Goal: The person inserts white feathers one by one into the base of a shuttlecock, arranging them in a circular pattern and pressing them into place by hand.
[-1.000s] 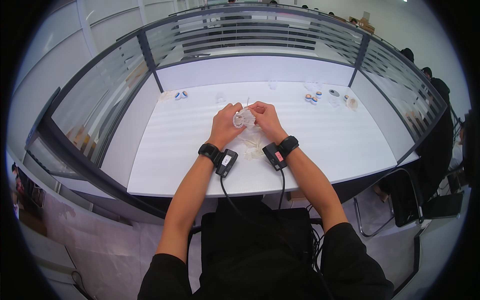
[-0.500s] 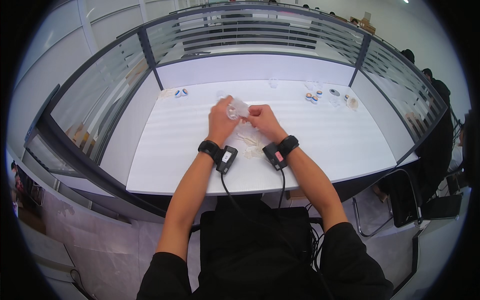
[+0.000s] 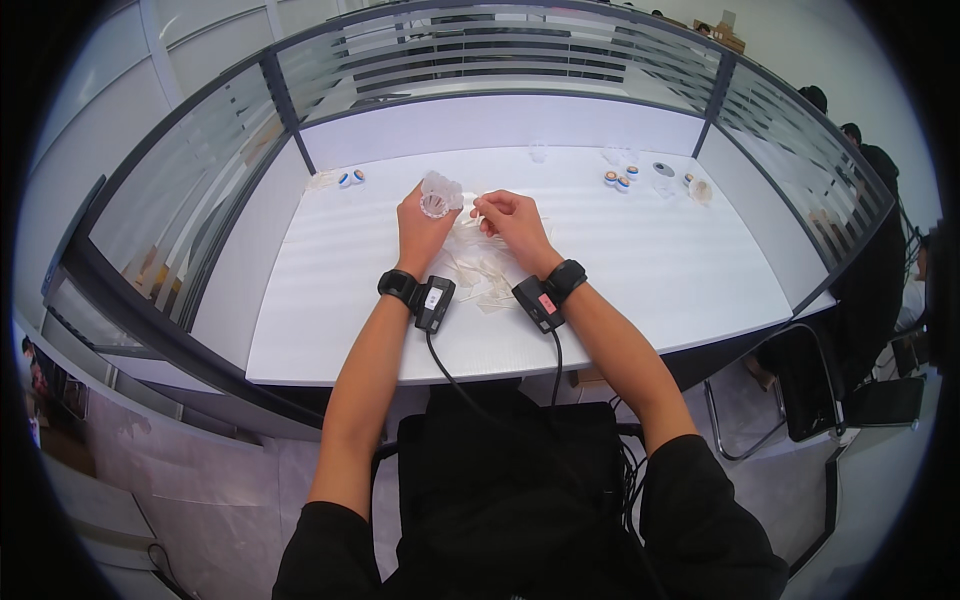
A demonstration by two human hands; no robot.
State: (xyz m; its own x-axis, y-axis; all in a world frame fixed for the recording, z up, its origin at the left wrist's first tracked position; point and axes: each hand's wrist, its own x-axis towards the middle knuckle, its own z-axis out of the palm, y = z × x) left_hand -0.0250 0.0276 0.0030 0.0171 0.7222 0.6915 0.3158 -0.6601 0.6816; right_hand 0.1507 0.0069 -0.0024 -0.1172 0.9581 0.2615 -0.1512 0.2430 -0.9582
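My left hand (image 3: 423,226) is wrapped round a clear plastic cup-like container (image 3: 434,206), whose round mouth faces up toward me. A frosted, see-through part (image 3: 441,185) stands up behind the mouth; whether it is a lid cannot be told. Just to the right, my right hand (image 3: 513,222) has its thumb and forefinger pinched together, with something small and pale at the tips that is too small to name. Under and between both hands lies a loose heap of thin cream-coloured pieces (image 3: 484,274), partly over crumpled clear film (image 3: 463,240).
Small blue-and-white round jars with orange tops (image 3: 622,184) stand at the back right, near a grey disc (image 3: 662,170) and pale scraps (image 3: 701,191). Two similar jars (image 3: 351,178) sit at the back left. A low partition (image 3: 500,120) encloses the white table (image 3: 640,290).
My hands have moved apart, and the right one has left the container. The container is now held more upright in my left hand. The view has shifted slightly.
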